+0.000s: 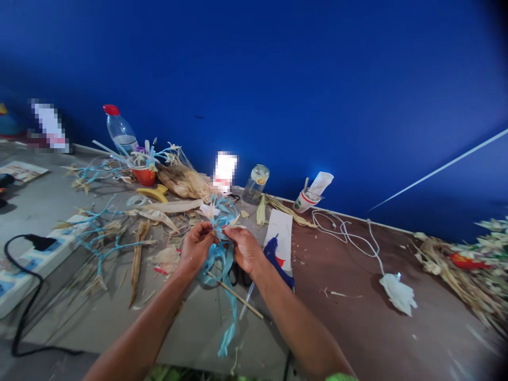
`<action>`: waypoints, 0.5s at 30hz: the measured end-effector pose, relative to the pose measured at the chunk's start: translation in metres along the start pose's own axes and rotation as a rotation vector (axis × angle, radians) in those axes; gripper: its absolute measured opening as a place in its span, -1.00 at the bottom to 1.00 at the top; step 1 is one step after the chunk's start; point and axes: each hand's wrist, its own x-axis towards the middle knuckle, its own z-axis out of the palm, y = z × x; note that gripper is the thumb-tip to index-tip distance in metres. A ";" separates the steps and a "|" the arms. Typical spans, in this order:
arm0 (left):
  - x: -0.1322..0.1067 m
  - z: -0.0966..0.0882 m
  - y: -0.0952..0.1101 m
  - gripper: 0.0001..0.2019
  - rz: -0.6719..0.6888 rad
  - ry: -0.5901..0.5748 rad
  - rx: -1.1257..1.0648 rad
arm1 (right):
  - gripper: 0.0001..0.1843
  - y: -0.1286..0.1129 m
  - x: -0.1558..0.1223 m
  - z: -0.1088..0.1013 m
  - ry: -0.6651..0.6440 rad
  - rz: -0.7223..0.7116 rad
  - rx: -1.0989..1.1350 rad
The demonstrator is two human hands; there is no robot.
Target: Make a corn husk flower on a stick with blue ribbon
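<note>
My left hand (198, 246) and my right hand (244, 247) meet near the middle of the view, fingertips pinched. Between them is a light blue ribbon (227, 328); its loops bunch around the fingers and one long tail hangs down over the table. A pale husk flower (209, 210) sticks up just beyond my fingertips; whether its stem is in my left fingers I cannot tell. Beneath the ribbon a thin wooden stick (246, 304) lies slantwise. Beside my right wrist a blue glue gun (275, 259) rests partly on a white card (282, 225).
Blue-wrapped flower branches (103, 241) and dried corn husks (138, 259) lie to the left, by a white power strip (51, 270). Behind stand a red cup (143, 176), a plastic bottle (118, 129), a glass jar (255, 185) and a white cup (305, 202). A white cable (357, 238) curls to the right.
</note>
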 end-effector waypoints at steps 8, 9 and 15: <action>0.001 -0.003 0.001 -0.82 0.025 0.046 -0.026 | -0.70 -0.023 -0.023 -0.053 0.149 -0.256 -0.657; 0.001 -0.003 0.001 -0.81 0.018 0.048 -0.039 | -0.72 -0.026 -0.027 -0.062 0.177 -0.282 -0.757; 0.008 -0.008 0.004 -0.74 -0.075 0.120 -0.278 | -0.76 -0.036 -0.040 -0.097 0.278 -0.334 -1.087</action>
